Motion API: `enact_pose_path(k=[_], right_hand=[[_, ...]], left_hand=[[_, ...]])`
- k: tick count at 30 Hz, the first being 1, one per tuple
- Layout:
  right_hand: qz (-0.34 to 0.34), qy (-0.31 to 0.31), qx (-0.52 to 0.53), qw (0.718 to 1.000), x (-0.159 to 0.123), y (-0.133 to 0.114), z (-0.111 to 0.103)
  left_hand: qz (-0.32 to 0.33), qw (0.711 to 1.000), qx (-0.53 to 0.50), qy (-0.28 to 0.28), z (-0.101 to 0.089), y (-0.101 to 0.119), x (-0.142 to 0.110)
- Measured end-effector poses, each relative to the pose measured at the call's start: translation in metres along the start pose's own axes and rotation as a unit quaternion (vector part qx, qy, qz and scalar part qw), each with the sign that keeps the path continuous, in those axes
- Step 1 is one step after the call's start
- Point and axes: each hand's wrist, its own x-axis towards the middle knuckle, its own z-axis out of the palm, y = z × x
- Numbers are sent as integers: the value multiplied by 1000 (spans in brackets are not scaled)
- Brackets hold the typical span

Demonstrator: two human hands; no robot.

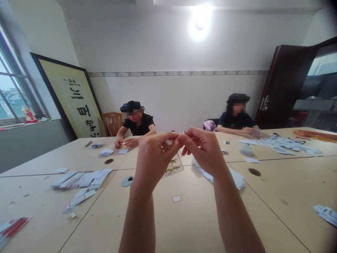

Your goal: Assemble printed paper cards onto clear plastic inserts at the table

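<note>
Both hands are raised over the table in the middle of the view, their fingertips meeting. My left hand (158, 151) is closed in a pinch of thumb and forefinger. My right hand (205, 149) also pinches, its thumb touching the left fingertips. Whatever they hold, if anything, is too small or hidden to name. Behind and below the left hand, partly covered, lies a clear tray (181, 168) with small gold-coloured metal pieces (172, 170). White paper cards (238, 179) lie partly behind my right wrist. Nearer me is a small white label (176, 199) with a red border.
Stacks of white cards (83, 179) lie at left, red-and-white packets (15, 226) at the near left corner. A grey cable-hole cover (127, 181) sits left of my wrist. Across the table two people handle small items; a heap of cards (284, 144) lies far right.
</note>
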Motion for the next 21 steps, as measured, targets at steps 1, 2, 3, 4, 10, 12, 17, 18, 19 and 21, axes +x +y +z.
enact_pose_path(k=[1, 2, 3, 4, 10, 12, 17, 18, 19, 21], right_hand=[[-2, 6, 6, 1000, 0, 0, 0], [-3, 9, 10, 1000, 0, 0, 0], [-3, 8, 13, 1000, 0, 0, 0], [-2, 4, 16, 1000, 0, 1, 0], [0, -46, 51, 998, 1, 2, -5], [3, -66, 71, 995, 1, 1, -7], [13, -94, 104, 990, 1, 1, -12], [15, -96, 109, 989, 1, 1, -12], [18, -99, 114, 988, 1, 1, -12], [23, -103, 123, 987, 1, 1, -13]], left_hand=[[-1, 1000, -1, -7, 0, 0, 0], [-3, 1000, -1, -10, 0, 1, 0], [-4, 1000, 0, -11, 0, 1, 0], [-5, 1000, 3, -10, 0, 1, 0], [-20, 999, -17, -23, -3, 3, 1], [-27, 999, -32, -26, -4, 4, 1], [-27, 999, -32, -22, -4, 4, 0], [-24, 999, -32, -23, -4, 4, -1], [-19, 999, -32, -23, -4, 4, -1], [-6, 999, -28, -25, -4, 4, -1]])
